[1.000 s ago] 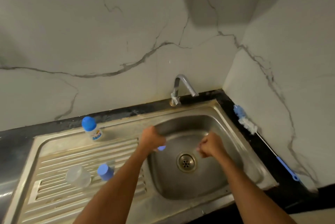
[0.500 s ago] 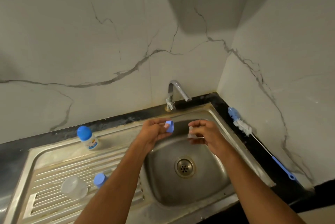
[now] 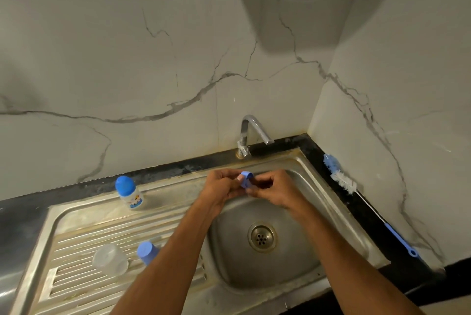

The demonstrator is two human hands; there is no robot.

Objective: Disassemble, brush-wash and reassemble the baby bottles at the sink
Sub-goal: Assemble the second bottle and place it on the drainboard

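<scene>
Held over the back of the sink basin [image 3: 339, 215], just in front of the tap [image 3: 248, 133]: one blue screw ring [image 3: 246, 180], turned on edge, its open face toward the right hand [image 3: 274, 191]. Pinched at its left rim by thumb and fingers of the left hand [image 3: 220, 188]; met from the other side by the right hand's curled fingertips, closed on something too hidden to name. Both hands touching at the ring. Well left of the left hand, one capped baby bottle [image 3: 128, 192] upright by the black counter edge. Nearer the left forearm on the ribbed drainboard [image 3: 76, 235], one clear cup-shaped piece [image 3: 110, 260] and one blue cap [image 3: 147, 252]. Right of the right hand, one bottle brush [image 3: 342, 180] along the wall, bristles away, blue handle nearer. Below the hands, the drain [image 3: 262, 237].
</scene>
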